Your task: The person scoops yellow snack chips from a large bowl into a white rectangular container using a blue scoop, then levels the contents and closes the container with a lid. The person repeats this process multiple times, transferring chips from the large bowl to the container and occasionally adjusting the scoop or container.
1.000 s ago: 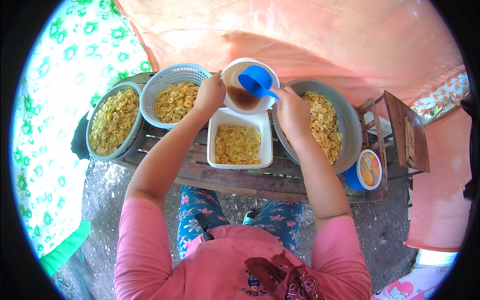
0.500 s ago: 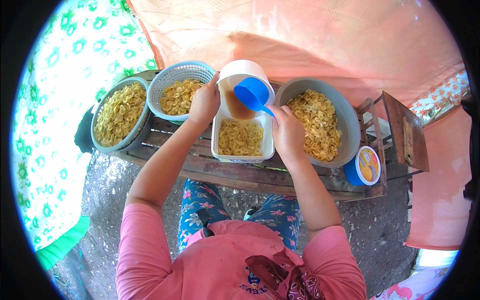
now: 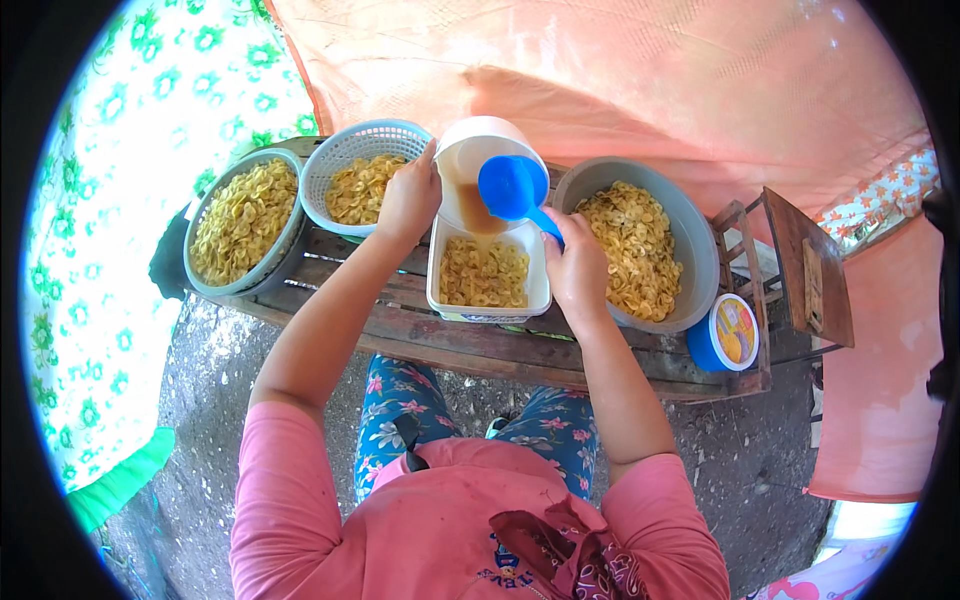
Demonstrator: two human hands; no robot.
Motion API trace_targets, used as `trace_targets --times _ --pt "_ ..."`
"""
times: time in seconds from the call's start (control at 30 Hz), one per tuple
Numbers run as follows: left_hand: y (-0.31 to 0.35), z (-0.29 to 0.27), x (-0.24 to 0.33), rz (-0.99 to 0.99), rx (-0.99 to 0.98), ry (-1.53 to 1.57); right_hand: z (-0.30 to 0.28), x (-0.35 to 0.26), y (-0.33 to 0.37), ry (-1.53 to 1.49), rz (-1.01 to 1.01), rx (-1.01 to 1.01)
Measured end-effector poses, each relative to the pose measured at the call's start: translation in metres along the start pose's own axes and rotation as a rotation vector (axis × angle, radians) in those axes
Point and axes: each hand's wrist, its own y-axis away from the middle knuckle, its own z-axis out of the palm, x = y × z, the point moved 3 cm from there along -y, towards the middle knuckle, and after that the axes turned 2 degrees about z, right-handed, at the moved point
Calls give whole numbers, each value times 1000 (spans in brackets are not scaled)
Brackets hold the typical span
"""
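Round tub (image 3: pixel 226 290): far L, full of yellow chips (image 3: pixel 243 225)
Holey basket (image 3: pixel 320 182): next to it, w/ chips
L hand (image 3: pixel 410 202): pinching rim of tipped white pail (image 3: pixel 463 160)
Brown runny stuff (image 3: pixel 474 212): in pail, at low lip, over sq white tub (image 3: pixel 480 315) w/ chips, mid table (image 3: pixel 430 345)
Blue scoop (image 3: pixel 510 187): up by pail's mouth
R hand (image 3: pixel 578 268): wrapped round scoop's handle
Grey basin (image 3: pixel 700 255): on R, w/ chips
Lidded tub (image 3: pixel 735 332): blue, far R, by basin

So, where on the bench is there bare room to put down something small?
The bench front looks bare between the left basin and white tub, though the left forearm crosses above. A thinner strip lies in front of the right basin, under the right forearm. It is crowded behind: basket, basins, and tilted bucket over the tub.
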Motion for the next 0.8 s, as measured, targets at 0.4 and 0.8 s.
trace_targets --times 0.4,0.8 --pt "-16 3 2 -58 -12 19 5 12 -27 -134 40 -6" --pt "-14 3 9 64 0 -28 3 -5 -26 113 -182 74"
